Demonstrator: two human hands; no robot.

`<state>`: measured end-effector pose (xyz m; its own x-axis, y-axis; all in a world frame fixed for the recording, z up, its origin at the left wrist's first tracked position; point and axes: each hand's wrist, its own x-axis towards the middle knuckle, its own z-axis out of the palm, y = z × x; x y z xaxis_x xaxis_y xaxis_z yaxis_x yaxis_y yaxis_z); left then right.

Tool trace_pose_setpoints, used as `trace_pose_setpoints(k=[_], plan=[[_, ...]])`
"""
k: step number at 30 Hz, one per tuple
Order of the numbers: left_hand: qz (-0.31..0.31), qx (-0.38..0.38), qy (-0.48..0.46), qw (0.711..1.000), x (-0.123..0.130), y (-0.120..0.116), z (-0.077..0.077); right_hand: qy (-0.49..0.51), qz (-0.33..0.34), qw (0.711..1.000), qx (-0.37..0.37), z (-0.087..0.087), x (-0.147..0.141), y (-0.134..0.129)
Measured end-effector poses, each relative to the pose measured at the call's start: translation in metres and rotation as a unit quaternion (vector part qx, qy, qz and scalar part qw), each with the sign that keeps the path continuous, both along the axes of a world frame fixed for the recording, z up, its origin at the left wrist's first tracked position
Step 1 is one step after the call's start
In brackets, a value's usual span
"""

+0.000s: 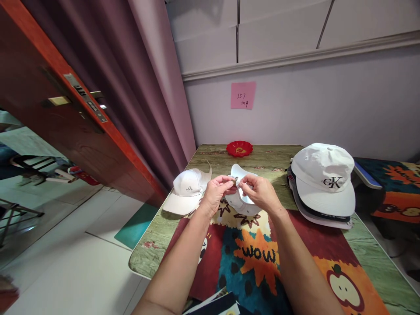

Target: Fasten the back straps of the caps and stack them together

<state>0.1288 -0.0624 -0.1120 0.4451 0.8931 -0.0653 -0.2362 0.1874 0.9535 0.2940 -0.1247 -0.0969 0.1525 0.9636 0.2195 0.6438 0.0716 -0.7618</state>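
A white baseball cap (244, 209) lies in the middle of the table, partly hidden by my hands. My left hand (215, 191) is closed in a pinch on one end of a small strap (237, 183) at the cap's edge. From the other side, my right hand (262, 192) pinches the same strap with thumb and forefinger. The fingertips nearly meet, so any buckle between them is too small to make out. Just left of my left hand sits another white cap (187, 186) with a three-stripe logo, its pale strap sticking up behind.
Stacked caps stand at the right, topped by a white cap (323, 175) with CK letters. At the back is a red scalloped dish (239, 148). A patterned cloth (236, 245) covers the table's front. A wooden door (62, 87) and purple curtain (144, 87) are left.
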Motion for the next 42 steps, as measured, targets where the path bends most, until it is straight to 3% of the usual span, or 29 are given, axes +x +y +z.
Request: trace_pose_setpoints(k=[7, 18, 24, 35, 42], plan=[[-0.002, 0.038, 0.027, 0.999, 0.003, -0.001, -0.001, -0.02, 0.0, 1.0, 0.0, -0.001, 0.002, 0.0], [0.014, -0.012, 0.007, 1.0, -0.004, 0.004, -0.002, 0.009, -0.021, 0.999, -0.036, 0.005, 0.008, -0.005], [-0.027, -0.045, -0.023, 0.998, -0.002, 0.004, -0.009, 0.004, -0.01, 1.0, -0.027, 0.001, 0.007, -0.002], [-0.029, -0.042, -0.02, 0.999, 0.002, -0.004, -0.006, 0.01, 0.008, 1.0, -0.016, 0.005, -0.002, -0.003], [-0.003, -0.047, 0.005, 0.999, -0.005, 0.002, -0.004, 0.032, 0.058, 0.996, -0.062, 0.004, 0.013, -0.007]])
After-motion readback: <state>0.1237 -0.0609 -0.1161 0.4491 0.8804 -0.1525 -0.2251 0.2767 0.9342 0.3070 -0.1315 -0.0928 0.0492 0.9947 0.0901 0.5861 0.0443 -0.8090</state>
